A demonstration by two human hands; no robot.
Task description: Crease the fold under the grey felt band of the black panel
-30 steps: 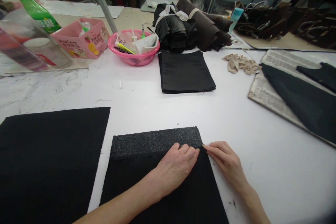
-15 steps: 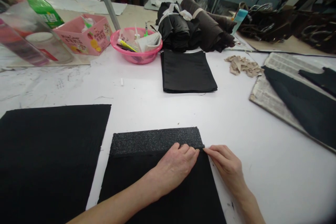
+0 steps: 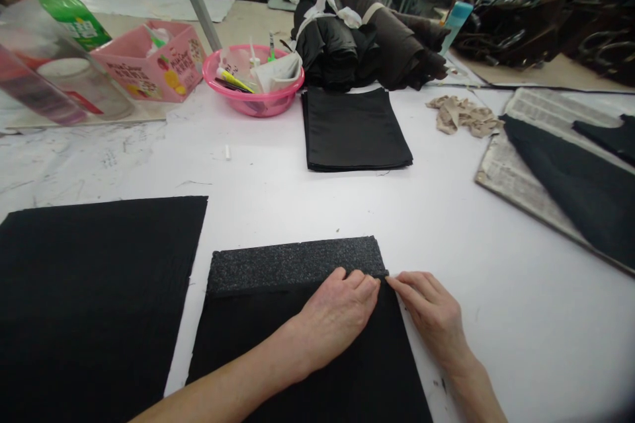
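Note:
A black sheet (image 3: 278,337) lies on the white table at the bottom centre, with a speckled dark grey strip (image 3: 292,263) along its far edge. Over the seam between the two, near the right end, my left hand (image 3: 342,310) has its fingers curled and pressed together on the fold of the black sheet. My right hand (image 3: 431,310) pinches the right end of that fold with thumb and fingertips, close beside the left fingertips. The fingertips of the left hand partly hide the seam.
Another black sheet (image 3: 99,297) lies at left. Farther back are a stack of black pieces (image 3: 354,132), a pink basin (image 3: 258,104), a pink box (image 3: 153,69), dark fabric rolls (image 3: 332,46) and beige scraps (image 3: 464,114). A board (image 3: 516,178) with black pieces sits at right.
Both hands have shifted very slightly to the right, still at the right end of the fold. The camera view has moved a little; the sheets look unchanged.

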